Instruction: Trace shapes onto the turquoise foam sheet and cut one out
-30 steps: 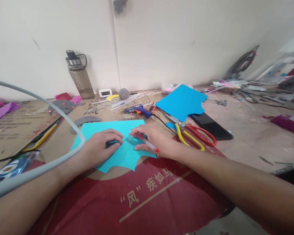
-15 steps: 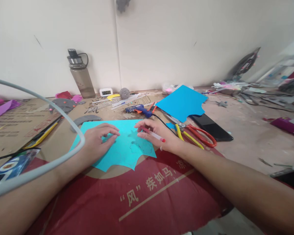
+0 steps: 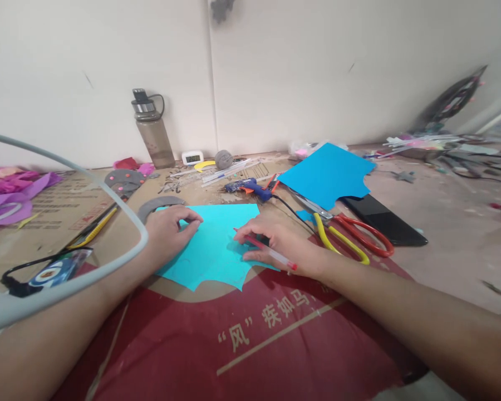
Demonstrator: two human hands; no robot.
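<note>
A turquoise paper sheet (image 3: 217, 245) with a scalloped front edge lies before me on the cardboard. My left hand (image 3: 171, 234) rests on its left part, thumb and index tips pressed together; anything between them is hidden. A red pen (image 3: 273, 253) is held in my right hand (image 3: 281, 245), over the sheet's right part. The pen slants through the fingers, its red end toward my wrist. Something dark shows between the right thumb and fingers, too small to name. A grey curved felt piece (image 3: 158, 206) lies behind my left hand.
Right of the sheet lie scissors (image 3: 363, 236), a blue sheet (image 3: 325, 175) and a black phone (image 3: 388, 220). Behind are a glue gun (image 3: 254, 189), a bottle (image 3: 154, 136) and a small clock (image 3: 192, 157). A pale curved tube (image 3: 125, 206) crosses the left foreground.
The view has turned left, so things appear farther right. My left thumb and index tips have come together. My right hand covers more of the drawn lines, with the pen still in it.
</note>
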